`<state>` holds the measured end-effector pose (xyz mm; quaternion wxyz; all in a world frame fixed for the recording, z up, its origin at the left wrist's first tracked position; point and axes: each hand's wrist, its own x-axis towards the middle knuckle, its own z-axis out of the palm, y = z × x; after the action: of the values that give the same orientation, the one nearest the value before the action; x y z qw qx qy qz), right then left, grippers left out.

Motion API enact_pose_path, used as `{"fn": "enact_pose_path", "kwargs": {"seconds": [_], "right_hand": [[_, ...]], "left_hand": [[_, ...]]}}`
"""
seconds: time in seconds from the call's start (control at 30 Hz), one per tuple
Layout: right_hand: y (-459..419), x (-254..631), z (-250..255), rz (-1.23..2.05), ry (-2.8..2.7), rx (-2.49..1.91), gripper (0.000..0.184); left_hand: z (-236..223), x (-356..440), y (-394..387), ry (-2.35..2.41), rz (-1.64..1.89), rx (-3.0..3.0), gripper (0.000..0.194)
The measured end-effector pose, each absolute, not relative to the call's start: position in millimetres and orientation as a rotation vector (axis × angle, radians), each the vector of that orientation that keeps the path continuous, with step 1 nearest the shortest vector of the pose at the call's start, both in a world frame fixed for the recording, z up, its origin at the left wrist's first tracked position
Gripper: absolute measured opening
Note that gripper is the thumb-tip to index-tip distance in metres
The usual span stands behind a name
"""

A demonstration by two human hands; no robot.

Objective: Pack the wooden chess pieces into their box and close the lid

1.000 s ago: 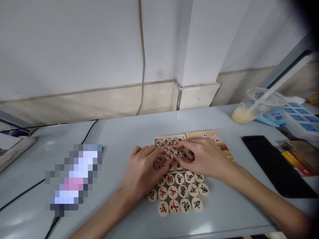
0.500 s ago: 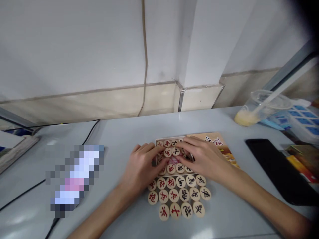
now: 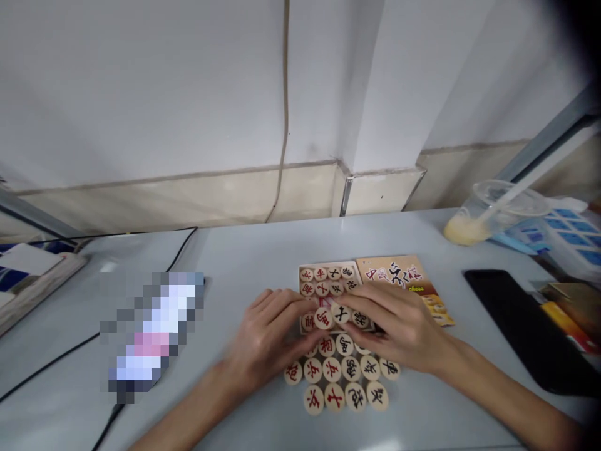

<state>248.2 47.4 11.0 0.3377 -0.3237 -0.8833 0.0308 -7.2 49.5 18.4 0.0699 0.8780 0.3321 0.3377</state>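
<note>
Xiangqi pieces, round and pale wood with red or black characters, fill rows in a shallow open box (image 3: 304,268). My left hand (image 3: 277,329) pinches the left end of a short row of pieces from the side. On the right end of that row, my right hand (image 3: 399,326) closes the same way. Between my fingers show a red-marked piece (image 3: 323,318) and a black-marked piece (image 3: 341,313), over the box's near part. My fingers hide the row's ends. Nearer me, loose xiangqi pieces (image 3: 332,370) lie in rows on the table, partly covered by my hands.
The printed box lid (image 3: 425,269) lies right of the box. Further right are a black phone (image 3: 521,326) and a plastic cup with a straw (image 3: 488,207). A lit, blurred-out phone on a cable (image 3: 159,332) lies left. A wall (image 3: 188,94) stands behind the table.
Both hands have moved toward me with the pinched row, from the box's second row to its near edge. The second row inside the box now shows. The view has shifted slightly.
</note>
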Motion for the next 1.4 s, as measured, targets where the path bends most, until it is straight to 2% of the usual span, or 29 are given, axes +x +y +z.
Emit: {"fn": "enact_pose_path", "kwargs": {"seconds": [0.23, 0.53, 0.8, 0.93, 1.03, 1.13, 1.4], "right_hand": [[47, 254, 8, 0.078, -2.318, -0.807, 0.034], [46, 251, 10, 0.183, -2.260, -0.804, 0.031], [47, 254, 19, 0.166, -2.354, -0.788, 0.019], [45, 256, 15, 0.022, -2.462, -0.735, 0.024], [45, 256, 9, -0.056, -2.528, -0.710, 0.030], [46, 255, 7, -0.089, -2.547, -0.695, 0.033], [45, 253, 5, -0.110, -2.545, -0.653, 0.034]], "left_hand": [[15, -8, 49, 0.973, 1.005, 2.606, 0.036], [20, -8, 52, 0.886, 1.065, 2.568, 0.029], [16, -8, 51, 0.795, 0.839, 2.613, 0.030], [13, -8, 50, 0.738, 0.741, 2.762, 0.025], [12, -9, 51, 0.707, 0.746, 2.904, 0.029], [11, -12, 52, 0.682, 0.774, 2.949, 0.035], [10, -11, 52, 0.661, 0.730, 2.962, 0.028]]}}
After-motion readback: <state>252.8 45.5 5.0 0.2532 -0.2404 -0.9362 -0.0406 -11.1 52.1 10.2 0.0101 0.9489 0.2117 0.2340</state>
